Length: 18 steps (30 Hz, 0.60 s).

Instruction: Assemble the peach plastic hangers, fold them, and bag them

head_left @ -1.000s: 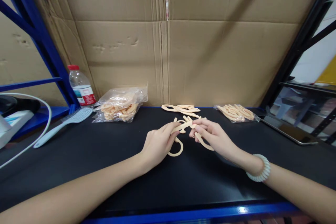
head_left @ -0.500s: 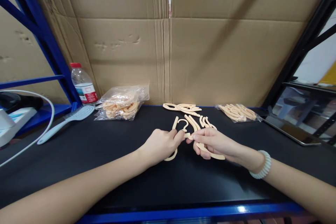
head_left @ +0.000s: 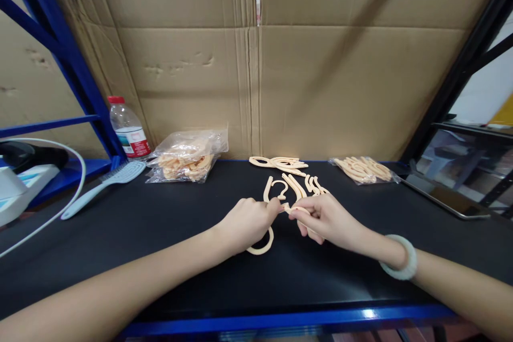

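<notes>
A small cream piece (head_left: 287, 207) is held just above the bench (head_left: 328, 283), about midway between its left and right edges. The left hand (head_left: 250, 224) and the right hand (head_left: 320, 218) are close together without overlapping, and both seem clamped on that piece, thumb against fingers, from opposite ends. The fingers hide most of it, so I cannot tell whether it is one part or two meeting.

If the two hands pull or twist unevenly, the slim piece could bend or snap, or spring out of such a narrow pinch. Below the left hand shows a cream loop (head_left: 262, 249); whether it is held or lying free is hidden, and a dropping wrist could nudge it toward the front edge.

Just beyond the fingers, toward the back edge, lie a hook-shaped piece (head_left: 284, 191), long curved strips (head_left: 295, 186) and short wavy pieces (head_left: 315, 184). They are near enough that a careless knuckle might scatter or mix them. A flat stack of shapes (head_left: 276, 163) sits at the back edge. Farther out, one bagged bundle (head_left: 184, 160) rests toward the back left corner, another clear bag (head_left: 363, 170) toward the back right.
</notes>
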Available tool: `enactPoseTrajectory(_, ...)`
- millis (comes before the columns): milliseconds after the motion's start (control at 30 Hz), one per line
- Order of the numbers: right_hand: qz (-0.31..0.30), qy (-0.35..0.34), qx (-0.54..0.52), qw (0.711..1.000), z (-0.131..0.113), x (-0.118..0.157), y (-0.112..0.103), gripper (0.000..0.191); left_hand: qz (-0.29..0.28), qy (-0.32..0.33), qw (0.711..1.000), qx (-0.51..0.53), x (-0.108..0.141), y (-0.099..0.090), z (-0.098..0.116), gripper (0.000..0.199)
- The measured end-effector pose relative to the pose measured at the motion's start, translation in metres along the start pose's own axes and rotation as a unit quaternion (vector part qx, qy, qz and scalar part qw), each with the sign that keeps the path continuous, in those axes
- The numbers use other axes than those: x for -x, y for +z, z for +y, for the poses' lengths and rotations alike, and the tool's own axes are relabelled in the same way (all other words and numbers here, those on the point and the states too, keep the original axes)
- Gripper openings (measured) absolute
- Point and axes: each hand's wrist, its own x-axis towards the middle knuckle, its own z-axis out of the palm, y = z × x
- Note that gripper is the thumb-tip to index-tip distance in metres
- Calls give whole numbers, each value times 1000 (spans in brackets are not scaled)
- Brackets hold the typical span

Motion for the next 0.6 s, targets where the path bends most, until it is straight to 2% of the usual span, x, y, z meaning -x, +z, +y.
enactPoseTrajectory(100,38,-78,62,994,-2,3,-1,37,14,-49,997,51,-3,0,0,27)
enactPoseTrajectory(200,104,-114,42,987,0,-2,-15,31,88,-101,974,183,-6,-2,-2,30)
enactPoseTrajectory(267,162,-148,53,974,5,-8,-31,28,117,-155,933,304,-8,-3,-6,32)
enactPoseTrajectory(400,237,-183,135,945,23,-20,-65,22,105,-274,807,513,-13,-3,-17,34)
enactPoseTrajectory(500,228,-191,229,927,38,-25,-78,19,116,-315,737,587,-15,-3,-25,36)
enactPoseTrajectory(600,176,-179,281,926,50,-28,-80,21,129,-324,689,636,-14,-6,-28,38)
